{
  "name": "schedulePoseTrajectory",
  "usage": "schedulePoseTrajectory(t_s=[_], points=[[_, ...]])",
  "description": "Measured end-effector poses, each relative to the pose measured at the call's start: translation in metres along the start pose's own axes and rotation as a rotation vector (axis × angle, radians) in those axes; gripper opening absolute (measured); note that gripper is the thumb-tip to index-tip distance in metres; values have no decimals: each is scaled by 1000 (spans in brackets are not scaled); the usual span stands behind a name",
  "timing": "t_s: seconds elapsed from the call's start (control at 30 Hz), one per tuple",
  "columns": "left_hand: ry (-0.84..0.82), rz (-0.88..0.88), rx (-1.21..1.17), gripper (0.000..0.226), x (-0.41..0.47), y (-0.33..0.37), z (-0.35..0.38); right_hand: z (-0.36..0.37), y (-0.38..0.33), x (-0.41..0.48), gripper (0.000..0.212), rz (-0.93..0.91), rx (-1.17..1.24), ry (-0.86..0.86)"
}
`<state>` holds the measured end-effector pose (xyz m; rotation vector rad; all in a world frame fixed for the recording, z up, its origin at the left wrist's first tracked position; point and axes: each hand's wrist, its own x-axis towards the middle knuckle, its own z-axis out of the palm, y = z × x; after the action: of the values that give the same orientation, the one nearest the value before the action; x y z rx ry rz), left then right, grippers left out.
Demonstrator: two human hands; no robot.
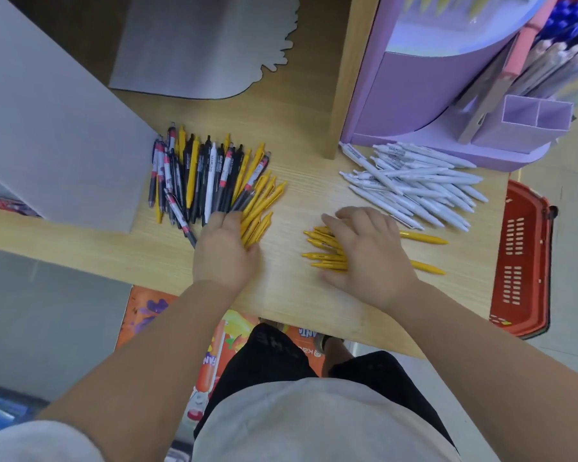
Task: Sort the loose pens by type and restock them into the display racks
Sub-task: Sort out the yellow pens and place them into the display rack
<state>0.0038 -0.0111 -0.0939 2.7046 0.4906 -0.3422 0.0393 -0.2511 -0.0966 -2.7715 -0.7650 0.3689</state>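
A mixed pile of black, white and yellow pens lies at the left of the wooden shelf. My left hand rests on the pile's near edge, fingers laid over several yellow pens. A separate group of yellow pens lies in the middle, with my right hand spread flat on top of it; two yellow pen tips stick out to its right. A heap of white pens lies at the right, in front of the purple display rack.
A grey board leans at the left and a grey panel stands at the back. A wooden divider stands beside the purple rack, whose compartments hold pale pens behind. A red basket hangs off the shelf's right end.
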Motion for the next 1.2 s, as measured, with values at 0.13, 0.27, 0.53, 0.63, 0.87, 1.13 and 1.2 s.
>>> schedulePoseTrajectory(t_s=[0.13,0.27,0.53,0.63,0.87,1.13,1.2], points=[[8,-10,4,52,0,0,2,-12,-30,51,85,-167,-19,-80],[13,-42,5,51,6,2,1,-10,-54,94,75,-291,-60,-139],[-66,-7,58,49,10,2,-1,5,-49,111,70,-264,1,-266],[-119,51,126,48,12,3,-4,3,-42,103,68,-254,7,-282],[-196,109,226,44,8,16,-4,-5,-9,62,76,-50,184,-171],[-264,68,84,55,-12,36,13,-16,36,-7,116,118,73,-234],[-257,29,-20,61,-15,43,18,-14,43,-20,110,148,23,-232]])
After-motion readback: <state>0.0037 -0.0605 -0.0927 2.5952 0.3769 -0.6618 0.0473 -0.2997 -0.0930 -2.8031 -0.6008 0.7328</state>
